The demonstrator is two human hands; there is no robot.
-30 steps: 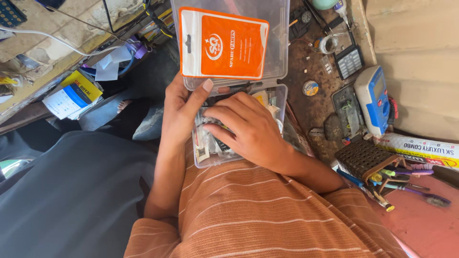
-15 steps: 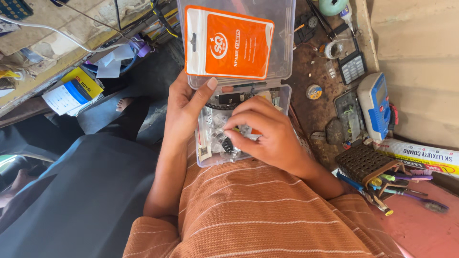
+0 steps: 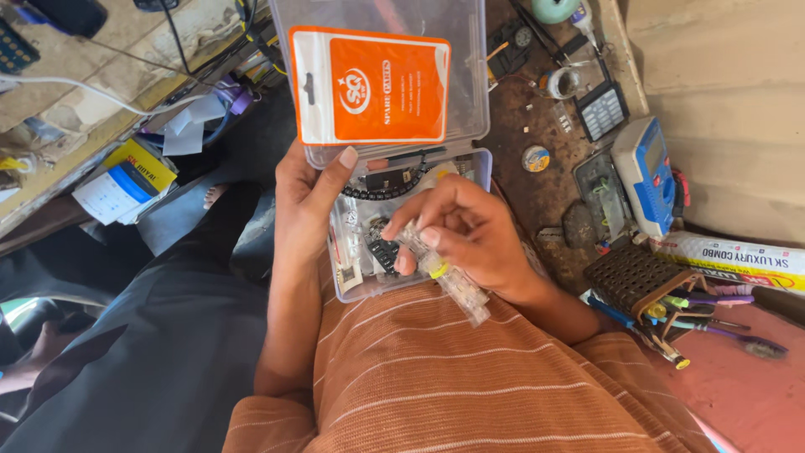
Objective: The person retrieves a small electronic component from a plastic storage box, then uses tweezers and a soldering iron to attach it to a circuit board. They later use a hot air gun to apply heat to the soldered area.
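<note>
My left hand (image 3: 303,201) holds a clear plastic box (image 3: 478,164) open on my lap, its thumb pressed against the raised lid (image 3: 470,67). An orange and white packet (image 3: 369,84) lies inside that lid. The lower half holds several small dark electronic parts (image 3: 381,252). My right hand (image 3: 470,231) pinches a small clear plastic strip with a yellow bit (image 3: 449,277), lifted above the box's near edge.
To the right is a dirty brown bench (image 3: 537,193) with a blue multimeter (image 3: 644,172), a small calculator (image 3: 602,109), a tape roll (image 3: 555,8) and a mesh holder of tools (image 3: 641,281). On the left, cables and papers (image 3: 126,180) lie on a shelf.
My right hand was digging among the parts in the box; it has now come up holding the clear strip. The left hand has kept its hold on the box.
</note>
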